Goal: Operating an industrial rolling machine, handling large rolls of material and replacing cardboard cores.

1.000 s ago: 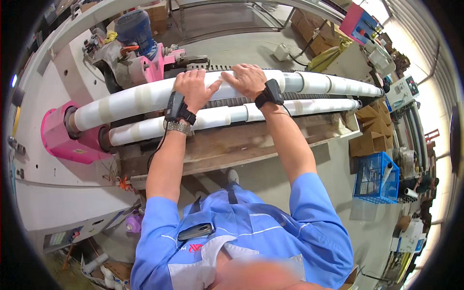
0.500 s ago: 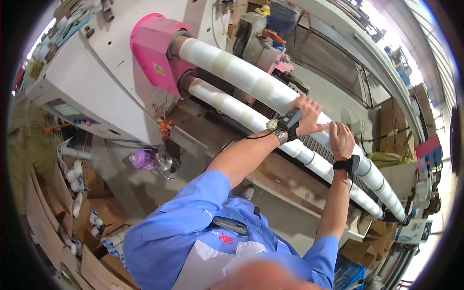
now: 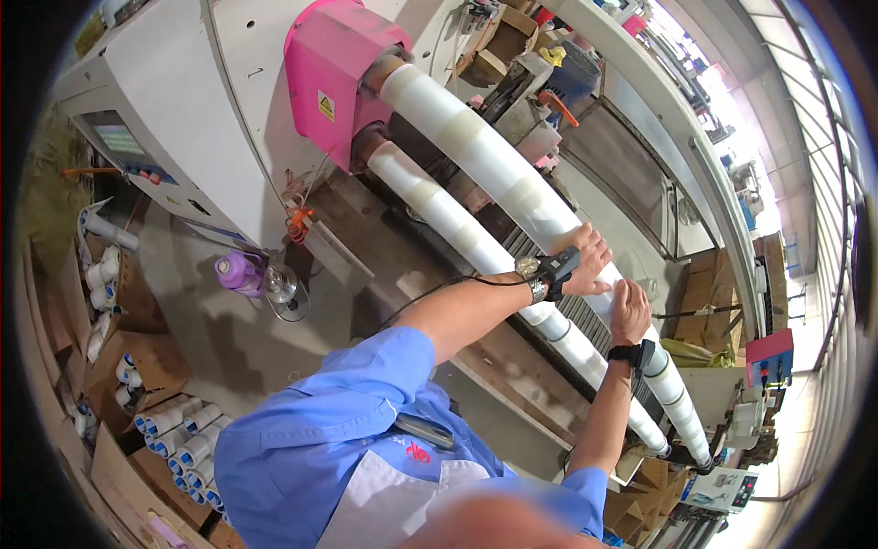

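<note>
We've left hand (image 3: 590, 260) and right hand (image 3: 631, 314) over the thicker white roll (image 3: 494, 167), fingers unclenched; the pink housing (image 3: 344, 75) likely bears it!

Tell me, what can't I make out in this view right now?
In the head view:
- Palms of the left hand and right hand: hidden by the backs of the hands, over the upper white roll.
- Readout on the cabinet screen: too small.
- Dark item in the chest pocket: partly covered by the pocket.
</note>
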A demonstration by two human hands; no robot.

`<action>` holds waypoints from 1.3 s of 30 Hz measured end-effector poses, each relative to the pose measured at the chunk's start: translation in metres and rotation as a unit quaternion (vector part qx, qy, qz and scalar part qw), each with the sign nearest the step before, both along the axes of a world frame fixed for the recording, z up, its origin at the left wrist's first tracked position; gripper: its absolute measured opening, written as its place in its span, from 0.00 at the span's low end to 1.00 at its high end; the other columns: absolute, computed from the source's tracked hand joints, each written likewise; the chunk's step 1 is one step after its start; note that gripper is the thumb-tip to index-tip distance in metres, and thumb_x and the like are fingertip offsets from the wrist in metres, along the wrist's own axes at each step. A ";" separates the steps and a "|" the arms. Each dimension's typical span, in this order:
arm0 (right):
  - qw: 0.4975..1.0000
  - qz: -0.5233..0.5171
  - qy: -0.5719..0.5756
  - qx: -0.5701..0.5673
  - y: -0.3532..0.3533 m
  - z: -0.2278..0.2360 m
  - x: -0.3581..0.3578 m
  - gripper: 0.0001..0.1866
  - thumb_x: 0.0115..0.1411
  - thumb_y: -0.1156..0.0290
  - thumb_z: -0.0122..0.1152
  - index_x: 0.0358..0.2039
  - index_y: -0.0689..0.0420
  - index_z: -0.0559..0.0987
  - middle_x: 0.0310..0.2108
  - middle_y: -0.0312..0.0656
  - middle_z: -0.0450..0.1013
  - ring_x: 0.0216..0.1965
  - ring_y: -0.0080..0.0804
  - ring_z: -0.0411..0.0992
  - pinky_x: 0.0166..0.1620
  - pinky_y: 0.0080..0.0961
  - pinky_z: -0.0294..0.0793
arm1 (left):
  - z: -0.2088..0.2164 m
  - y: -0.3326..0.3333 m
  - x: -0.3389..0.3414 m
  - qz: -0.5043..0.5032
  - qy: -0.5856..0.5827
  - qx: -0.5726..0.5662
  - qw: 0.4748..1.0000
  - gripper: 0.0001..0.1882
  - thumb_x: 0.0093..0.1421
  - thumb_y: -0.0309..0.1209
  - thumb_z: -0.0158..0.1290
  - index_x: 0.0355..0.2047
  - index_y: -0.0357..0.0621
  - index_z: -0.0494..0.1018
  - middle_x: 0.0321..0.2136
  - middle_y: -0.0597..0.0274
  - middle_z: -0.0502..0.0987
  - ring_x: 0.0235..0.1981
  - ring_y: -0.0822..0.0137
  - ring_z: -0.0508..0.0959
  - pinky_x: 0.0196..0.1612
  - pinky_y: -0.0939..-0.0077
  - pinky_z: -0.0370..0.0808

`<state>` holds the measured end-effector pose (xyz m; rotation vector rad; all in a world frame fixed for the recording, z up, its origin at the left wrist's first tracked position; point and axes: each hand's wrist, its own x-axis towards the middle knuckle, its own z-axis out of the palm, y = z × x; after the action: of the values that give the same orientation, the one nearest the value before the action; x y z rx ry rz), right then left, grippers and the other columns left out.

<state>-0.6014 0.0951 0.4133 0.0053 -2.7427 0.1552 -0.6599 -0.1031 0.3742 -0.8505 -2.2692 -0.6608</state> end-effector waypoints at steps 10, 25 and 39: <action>1.000 0.002 0.008 0.011 0.002 0.000 0.002 0.27 0.68 0.47 0.44 0.46 0.58 0.79 0.45 0.50 0.77 0.50 0.50 0.73 0.55 0.42 0.67 | 0.010 -0.011 0.006 -0.041 -0.029 -0.063 0.997 0.39 0.54 0.59 0.56 0.52 0.35 0.72 0.48 0.49 0.75 0.54 0.53 0.72 0.63 0.54 0.58; 0.999 -0.015 0.010 0.031 0.013 -0.006 0.003 0.24 0.68 0.50 0.46 0.46 0.58 0.79 0.45 0.52 0.77 0.48 0.54 0.73 0.52 0.42 0.69 | 0.009 -0.014 0.010 -0.031 -0.014 -0.111 0.993 0.42 0.55 0.61 0.54 0.56 0.37 0.69 0.51 0.51 0.73 0.57 0.53 0.68 0.64 0.52 0.55; 0.999 0.004 0.027 0.025 0.015 -0.006 0.000 0.28 0.67 0.44 0.46 0.48 0.56 0.80 0.44 0.49 0.78 0.48 0.52 0.73 0.53 0.43 0.68 | 0.013 -0.018 0.009 -0.014 0.011 -0.112 0.994 0.42 0.53 0.61 0.56 0.55 0.38 0.69 0.50 0.52 0.74 0.55 0.54 0.68 0.62 0.55 0.56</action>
<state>-0.6019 0.1098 0.4073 0.0335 -2.6915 0.0865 -0.6512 -0.1213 0.3870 -0.9910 -2.3446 -0.4110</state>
